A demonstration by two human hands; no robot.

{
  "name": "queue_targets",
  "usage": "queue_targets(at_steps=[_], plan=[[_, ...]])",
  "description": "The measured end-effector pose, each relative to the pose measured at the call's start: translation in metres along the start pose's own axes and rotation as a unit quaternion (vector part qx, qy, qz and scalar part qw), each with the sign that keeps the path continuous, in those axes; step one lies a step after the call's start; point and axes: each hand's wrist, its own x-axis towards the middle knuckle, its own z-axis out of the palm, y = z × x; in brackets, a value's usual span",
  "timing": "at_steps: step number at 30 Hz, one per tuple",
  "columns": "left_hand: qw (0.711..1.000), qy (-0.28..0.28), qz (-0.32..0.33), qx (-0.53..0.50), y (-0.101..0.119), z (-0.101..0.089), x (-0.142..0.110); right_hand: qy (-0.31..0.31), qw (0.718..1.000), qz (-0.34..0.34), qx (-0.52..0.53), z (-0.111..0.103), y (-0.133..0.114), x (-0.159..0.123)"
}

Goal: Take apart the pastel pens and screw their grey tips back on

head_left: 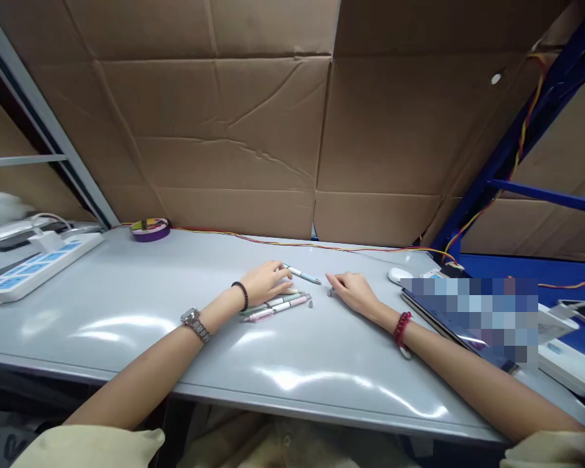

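Note:
My left hand reaches over a small group of pens on the grey tabletop, its fingers apart and bent downward. A pen with a light blue grip lies just beyond its fingertips, its rear end close to them. Below the palm lie a pink-and-white pen and a greenish pen, side by side. My right hand rests on the table with curled fingers and the thumb pointing left; what is under the fingers is hidden. Small grey pieces lie between the hands, one touching or beside my right fingertips.
A purple tape roll sits at the back left, near a white power strip. Red and yellow wires run along the back edge before the cardboard wall. At right are a white mouse and a dark, flat, partly blurred object.

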Motion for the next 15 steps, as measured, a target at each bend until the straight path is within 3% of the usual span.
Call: queue_targets(at_steps=[9,15], plan=[[0.998,-0.002,0.024,0.060,-0.017,0.011,0.053,0.066,0.998,-0.021,0.000,-0.002,0.000,-0.002],[0.997,0.035,0.026,0.066,-0.002,0.010,0.042,0.089,0.994,-0.059,0.027,-0.003,-0.002,-0.004]])
